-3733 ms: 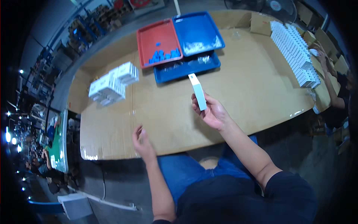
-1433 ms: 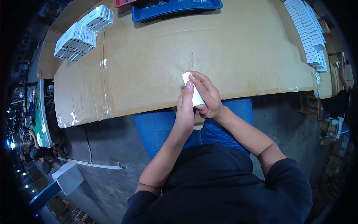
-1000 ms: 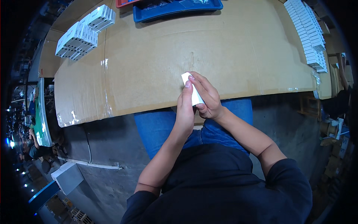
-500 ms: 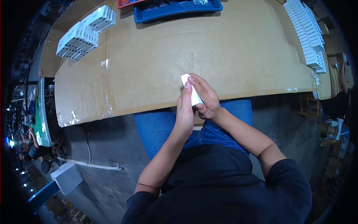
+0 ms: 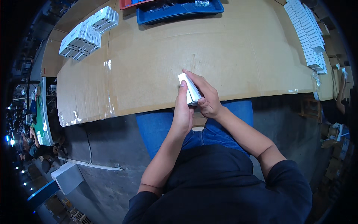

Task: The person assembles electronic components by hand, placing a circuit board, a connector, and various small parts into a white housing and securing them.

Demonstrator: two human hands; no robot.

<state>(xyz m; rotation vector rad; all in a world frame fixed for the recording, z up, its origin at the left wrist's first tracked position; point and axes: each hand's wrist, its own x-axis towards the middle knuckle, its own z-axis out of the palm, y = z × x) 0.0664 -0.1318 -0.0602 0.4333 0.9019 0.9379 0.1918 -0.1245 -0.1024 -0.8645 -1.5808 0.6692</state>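
Both my hands grip one small white box (image 5: 188, 86) at the near edge of the cardboard-covered table (image 5: 223, 56). My left hand (image 5: 182, 112) holds the box from below and the left, thumb up along its side. My right hand (image 5: 206, 98) wraps it from the right, fingers across its top. The box is long and narrow, tilted with its far end pointing away from me.
A pile of white boxes (image 5: 87, 35) lies at the table's far left. A long row of white boxes (image 5: 307, 35) runs along the right edge. A blue tray (image 5: 179, 8) and a red tray (image 5: 128, 3) sit at the far edge. Another person's arm (image 5: 341, 99) shows at the right.
Earlier my right hand held the box up alone over the table; now both hands hold it close at the near edge. Over the last second the grip barely shifts.
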